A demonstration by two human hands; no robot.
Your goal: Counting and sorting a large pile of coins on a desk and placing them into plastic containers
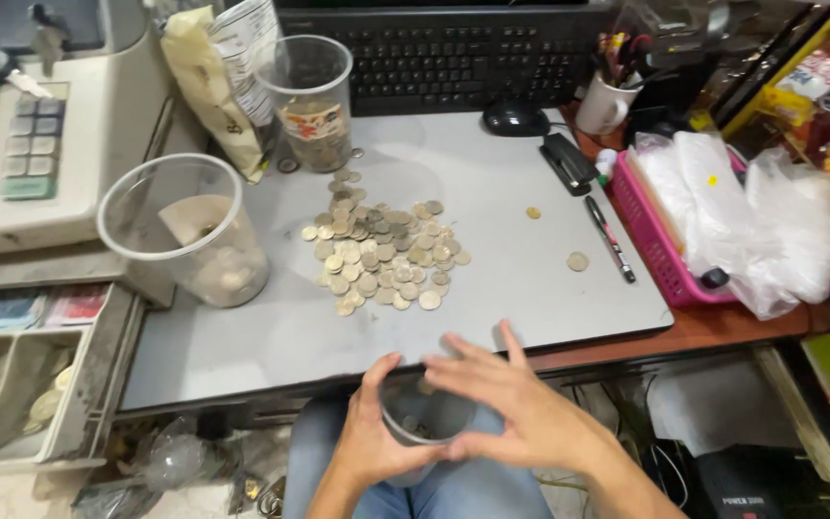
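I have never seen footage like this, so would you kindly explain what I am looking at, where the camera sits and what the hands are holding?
There is no machine: this is one picture from a camera worn on a person's head, looking down at their two bare hands. The left hand grips a small clear plastic cup with a few coins inside, held below the desk edge over the lap; the right hand covers its rim. On the grey desk mat lies a pile of coins, with two larger clear cups, a pen and a stapler. A cash register stands on the left, a keyboard behind.
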